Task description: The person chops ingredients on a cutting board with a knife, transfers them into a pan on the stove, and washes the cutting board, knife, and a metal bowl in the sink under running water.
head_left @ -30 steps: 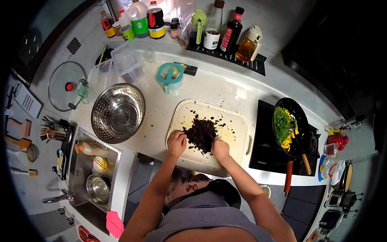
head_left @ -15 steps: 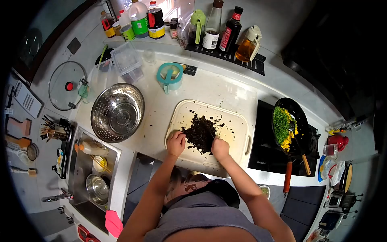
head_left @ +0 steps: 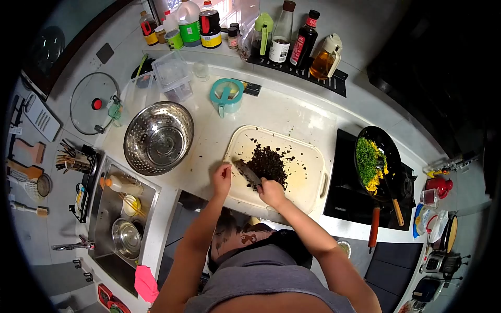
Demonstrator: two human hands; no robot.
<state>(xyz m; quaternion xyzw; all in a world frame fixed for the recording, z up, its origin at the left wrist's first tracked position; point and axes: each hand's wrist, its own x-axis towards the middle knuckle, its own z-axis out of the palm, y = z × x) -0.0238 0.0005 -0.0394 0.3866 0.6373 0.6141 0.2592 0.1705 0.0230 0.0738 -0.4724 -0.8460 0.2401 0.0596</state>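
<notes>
My right hand (head_left: 272, 193) is closed around the handle of a kitchen knife (head_left: 247, 172). The blade points up and left over the cutting board (head_left: 305, 201), with dark bits stuck to it. A heap of finely chopped dark food (head_left: 269, 164) lies mid-board, just right of the blade, with crumbs scattered around it. At the board's left edge is my left hand (head_left: 223, 178), fingers curled together and nothing visible in them, a little left of the blade's tip. What the dark food is, I cannot tell.
A steel colander (head_left: 158, 137) and a teal-lidded jug (head_left: 227, 95) stand left of and behind the board. To the right, a wok (head_left: 393, 151) with chopped greens and yellow pieces sits on the black cooktop (head_left: 339, 195). The sink (head_left: 99, 219) is at left; sauce bottles line the back.
The knife has moved left, off the heap, and turned so its blade points up-left. My right hand shifted left with it. My left hand drew away from the food to the board's edge.
</notes>
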